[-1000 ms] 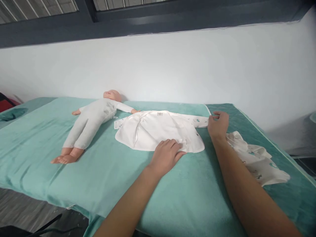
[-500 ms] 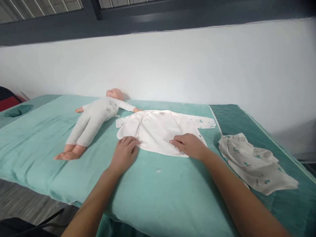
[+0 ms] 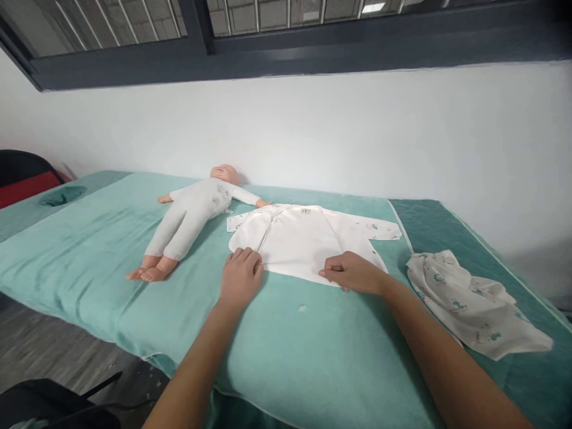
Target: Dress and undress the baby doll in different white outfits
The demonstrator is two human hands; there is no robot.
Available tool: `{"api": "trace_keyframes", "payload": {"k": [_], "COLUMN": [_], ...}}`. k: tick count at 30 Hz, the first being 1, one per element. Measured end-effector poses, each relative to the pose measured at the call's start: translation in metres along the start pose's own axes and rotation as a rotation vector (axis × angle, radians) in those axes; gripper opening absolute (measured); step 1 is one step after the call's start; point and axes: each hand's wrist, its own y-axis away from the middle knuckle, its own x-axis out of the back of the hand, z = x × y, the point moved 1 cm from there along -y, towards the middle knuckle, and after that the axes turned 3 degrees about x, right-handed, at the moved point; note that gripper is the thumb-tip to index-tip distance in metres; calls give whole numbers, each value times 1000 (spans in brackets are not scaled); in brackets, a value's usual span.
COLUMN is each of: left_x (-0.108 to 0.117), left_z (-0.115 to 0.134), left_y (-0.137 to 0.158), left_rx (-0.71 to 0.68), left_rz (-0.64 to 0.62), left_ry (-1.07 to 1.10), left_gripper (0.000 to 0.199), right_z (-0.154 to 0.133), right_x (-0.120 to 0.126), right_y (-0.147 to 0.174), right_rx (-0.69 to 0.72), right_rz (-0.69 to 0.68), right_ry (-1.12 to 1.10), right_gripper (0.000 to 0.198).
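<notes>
A white baby shirt (image 3: 299, 241) lies spread on the bed, its long sleeves, printed with small green figures, stretched out to both sides. My left hand (image 3: 242, 277) is at the shirt's lower left edge, fingers curled over the hem and thumb drawn in. At the lower right part of the hem, my right hand (image 3: 355, 272) pinches the fabric between thumb and fingers. A baby doll (image 3: 192, 214) in a white suit lies on its back left of the shirt, one hand close to the shirt's collar.
A crumpled printed white garment (image 3: 473, 304) lies to the right on a darker green strip. The green bed cover (image 3: 286, 351) runs under everything, against a white wall (image 3: 313, 131). A black chair part (image 3: 53, 405) stands at lower left; a barred window (image 3: 277, 24) is above.
The camera view has tilted up and turned left, so everything sits farther right. My right fingers have closed more tightly at the hem, and my left fingers have curled in.
</notes>
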Motion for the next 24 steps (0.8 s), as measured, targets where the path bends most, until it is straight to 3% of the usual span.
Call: {"api": "trace_keyframes", "payload": {"k": [3,6,9,11,15,18,21,24], "left_x": [-2,2,23,43,78,87,84,77], "left_z": [-1,-11,-37,-67,-147,-200,-235,-253], "left_y": [1,0,-4,-9,-24,-38,-51,-63], "left_rx": [32,84,94,107,241,453,692,769], "left_rz": [43,102,130,157,181,62,-136,-287], "left_ry": [84,193,192,142,63,106,318,680], "left_gripper": [22,24,23,23,32,44,54,56], "right_z": [-3,-17,-48,-74,-121,-140,-143,-136], "right_x": [-1,-2,-3,-6,-19,-33,-39,-38], "right_y": [1,-5,-25,-53,-146,-234,-315,-379], "right_rx": [20,79,107,124,176,91,57,11], "right_rz": [17,165,330,398,501,483,556,568], "right_ry": [-176,-307,-332,-344,-338,-292,-57,-58], "right_gripper": [39,38,33,28,43,60,62,67]}}
